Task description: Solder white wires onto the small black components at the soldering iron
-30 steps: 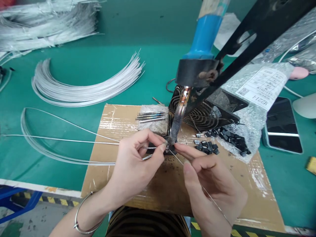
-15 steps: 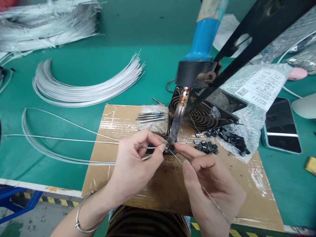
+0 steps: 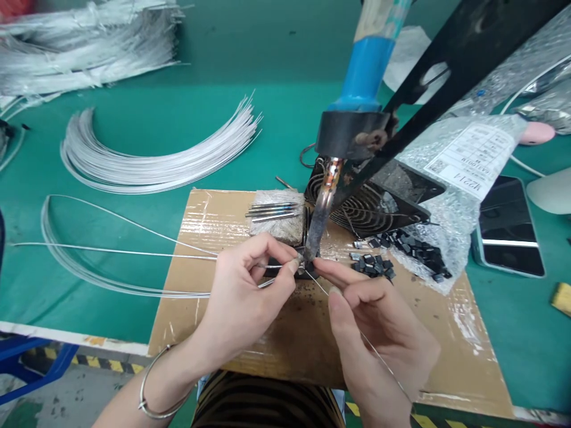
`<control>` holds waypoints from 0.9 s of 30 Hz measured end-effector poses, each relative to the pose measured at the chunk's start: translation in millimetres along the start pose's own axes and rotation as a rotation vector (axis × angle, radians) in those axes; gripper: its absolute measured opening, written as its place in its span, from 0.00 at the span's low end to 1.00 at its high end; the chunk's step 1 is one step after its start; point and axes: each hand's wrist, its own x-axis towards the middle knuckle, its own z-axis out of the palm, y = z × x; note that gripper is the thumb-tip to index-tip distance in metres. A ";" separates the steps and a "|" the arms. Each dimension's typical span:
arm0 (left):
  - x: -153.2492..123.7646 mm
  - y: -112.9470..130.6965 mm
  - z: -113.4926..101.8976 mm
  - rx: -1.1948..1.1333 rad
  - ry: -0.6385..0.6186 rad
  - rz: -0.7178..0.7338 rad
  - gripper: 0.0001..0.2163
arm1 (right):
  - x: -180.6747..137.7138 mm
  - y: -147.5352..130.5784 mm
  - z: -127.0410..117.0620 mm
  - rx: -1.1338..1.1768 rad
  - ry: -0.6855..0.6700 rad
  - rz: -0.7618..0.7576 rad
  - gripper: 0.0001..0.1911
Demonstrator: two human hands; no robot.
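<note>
here, right hand pinching wire, cardboard edge rightward

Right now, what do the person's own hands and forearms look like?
The left hand and right hand are both ungloved. A thin, curved, silver-coloured bangle sits loosely around the left wrist, and no sleeve shows on that forearm. Hardly any of the right forearm shows.
</note>
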 end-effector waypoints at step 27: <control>-1.9 0.2 0.6 0.014 0.000 0.024 0.05 | -1.2 -1.4 4.2 -0.054 0.052 -0.027 0.11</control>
